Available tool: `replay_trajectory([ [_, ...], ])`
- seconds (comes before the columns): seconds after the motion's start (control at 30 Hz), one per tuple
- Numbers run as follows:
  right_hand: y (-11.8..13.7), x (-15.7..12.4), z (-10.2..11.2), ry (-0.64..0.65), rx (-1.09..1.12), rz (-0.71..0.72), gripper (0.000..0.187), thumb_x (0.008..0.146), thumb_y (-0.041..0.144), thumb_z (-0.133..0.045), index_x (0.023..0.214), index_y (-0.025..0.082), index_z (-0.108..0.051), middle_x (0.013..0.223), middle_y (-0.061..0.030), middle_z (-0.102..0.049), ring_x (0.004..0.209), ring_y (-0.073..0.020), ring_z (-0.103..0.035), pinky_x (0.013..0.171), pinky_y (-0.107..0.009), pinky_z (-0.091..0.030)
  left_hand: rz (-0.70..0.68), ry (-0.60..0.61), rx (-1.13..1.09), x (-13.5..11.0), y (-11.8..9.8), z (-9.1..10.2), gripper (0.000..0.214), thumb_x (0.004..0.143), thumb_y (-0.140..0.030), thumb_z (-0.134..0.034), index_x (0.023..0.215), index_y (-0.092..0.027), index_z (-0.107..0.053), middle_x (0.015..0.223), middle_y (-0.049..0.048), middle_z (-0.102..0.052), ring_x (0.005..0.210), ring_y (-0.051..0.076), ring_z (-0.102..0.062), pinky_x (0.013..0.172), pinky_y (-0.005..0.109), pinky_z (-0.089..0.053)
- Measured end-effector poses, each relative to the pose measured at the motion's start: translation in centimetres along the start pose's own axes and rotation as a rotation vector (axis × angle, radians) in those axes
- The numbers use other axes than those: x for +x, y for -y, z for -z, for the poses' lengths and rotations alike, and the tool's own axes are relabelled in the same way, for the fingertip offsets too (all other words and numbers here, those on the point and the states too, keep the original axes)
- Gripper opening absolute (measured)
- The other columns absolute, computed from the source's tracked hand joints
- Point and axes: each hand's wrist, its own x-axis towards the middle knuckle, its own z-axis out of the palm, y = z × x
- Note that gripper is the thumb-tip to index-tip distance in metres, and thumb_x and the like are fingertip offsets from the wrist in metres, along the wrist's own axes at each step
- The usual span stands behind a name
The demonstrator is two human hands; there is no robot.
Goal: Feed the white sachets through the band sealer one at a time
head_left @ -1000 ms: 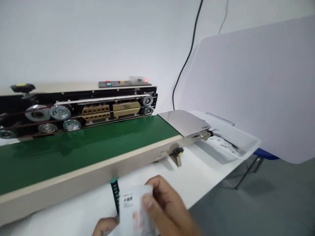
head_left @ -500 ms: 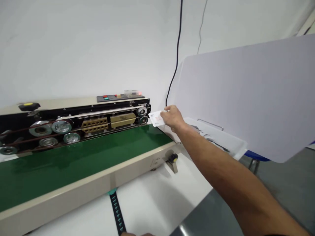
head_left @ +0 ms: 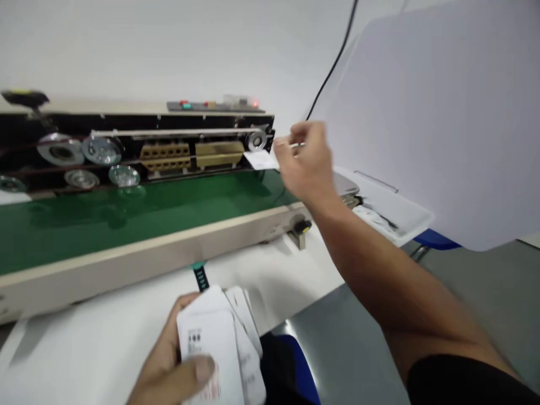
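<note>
My left hand [head_left: 171, 365] is at the bottom of the view, closed round a fanned stack of white printed pouches [head_left: 223, 343], thumb on the top one. My right hand [head_left: 306, 166] reaches out to the right end of the sealing machine [head_left: 139, 143]. A single white pouch [head_left: 261, 160] lies at that hand's fingertips, its edge at the roller slot above the green conveyor belt [head_left: 126, 214]. The hand is blurred by motion, and whether its fingers still pinch the pouch is unclear.
A metal plate [head_left: 348, 185] and a white tray [head_left: 388, 211] with dark-printed items sit past the belt's right end. A large white board [head_left: 439, 118] leans behind, with a black cable [head_left: 333, 67] on the wall. A teal and black strip [head_left: 201, 277] lies on the white table [head_left: 84, 343].
My right hand carried one pouch from the stack out to the machine's roller end and pushed it further left. My left hand with the stack has come back into view.
</note>
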Motion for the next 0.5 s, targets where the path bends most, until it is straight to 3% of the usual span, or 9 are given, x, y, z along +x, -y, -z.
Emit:
replay_trajectory([
  [0.03,0.9,-2.8,0.9,-0.009,0.134,0.128,0.023,0.097,0.03,-0.054,0.115,0.016,-0.047,0.104,-0.0062,-0.056,0.095,-0.0207,-0.059,0.086,-0.033,-0.049,-0.004,-0.043,0.014,-0.3,-0.5,-0.1,0.076,0.068,-0.034,-0.084,0.13,-0.032,-0.041,0.078,-0.0018,-0.07,0.053,0.015,-0.059,0.055,0.025,-0.049],
  [0.07,1.6,-5.7,1.8,0.099,0.224,0.206,0.019,0.097,0.034,-0.054,0.107,0.018,-0.05,0.1,-0.0055,-0.054,0.092,-0.0207,-0.058,0.08,-0.033,-0.05,-0.018,-0.071,0.01,-0.5,-1.0,-0.2,0.074,0.071,-0.032,-0.082,0.131,-0.032,-0.039,0.079,-0.0011,-0.07,0.054,0.015,-0.06,0.054,0.025,-0.049],
  [0.1,2.2,-8.7,2.5,0.231,0.271,0.234,0.022,0.095,0.037,-0.058,0.106,0.019,-0.051,0.101,-0.0061,-0.053,0.096,-0.0226,-0.056,0.085,-0.036,-0.049,-0.038,-0.088,0.01,-0.5,-1.4,-0.3,0.071,0.072,-0.03,-0.08,0.131,-0.032,-0.039,0.081,-0.0004,-0.069,0.058,0.016,-0.061,0.053,0.024,-0.049],
  [0.17,2.8,-13.9,3.1,0.524,0.297,0.238,0.048,0.088,0.044,-0.068,0.124,0.02,-0.044,0.125,-0.01,-0.043,0.118,-0.0288,-0.046,0.101,-0.043,-0.043,-0.065,-0.092,-0.006,-0.2,-1.8,-0.3,0.066,0.075,-0.027,-0.078,0.13,-0.03,-0.04,0.082,-0.0001,-0.068,0.062,0.016,-0.061,0.053,0.022,-0.048],
  [0.23,2.7,-17.6,2.6,0.696,0.359,0.137,0.067,0.083,0.048,-0.072,0.133,0.023,-0.035,0.135,-0.0108,-0.03,0.128,-0.031,-0.036,0.107,-0.045,-0.039,-0.074,-0.079,-0.011,0.2,-1.7,-0.4,0.059,0.078,-0.024,-0.076,0.127,-0.028,-0.043,0.078,-0.0011,-0.065,0.059,0.013,-0.057,0.051,0.02,-0.045],
  [0.37,2.1,-19.8,0.4,0.758,0.481,-0.071,0.069,0.081,0.038,-0.073,0.134,0.026,-0.029,0.136,-0.0093,-0.028,0.124,-0.0292,-0.04,0.103,-0.045,-0.042,-0.075,-0.094,-0.056,0.7,-1.1,-0.6,0.047,0.082,-0.034,-0.075,0.12,-0.028,-0.048,0.071,-0.0035,-0.06,0.053,0.008,-0.052,0.049,0.016,-0.041],
  [0.5,2.1,-19.5,-0.4,0.746,0.61,-0.337,0.057,0.089,0.034,-0.067,0.133,0.029,-0.032,0.12,-0.0062,-0.049,0.101,-0.0225,-0.055,0.088,-0.04,-0.05,-0.028,-0.121,-0.126,0.6,-0.8,-0.6,0.054,0.083,-0.046,-0.073,0.127,-0.038,-0.043,0.07,-0.0044,-0.062,0.054,0.009,-0.059,0.055,0.018,-0.044],
])
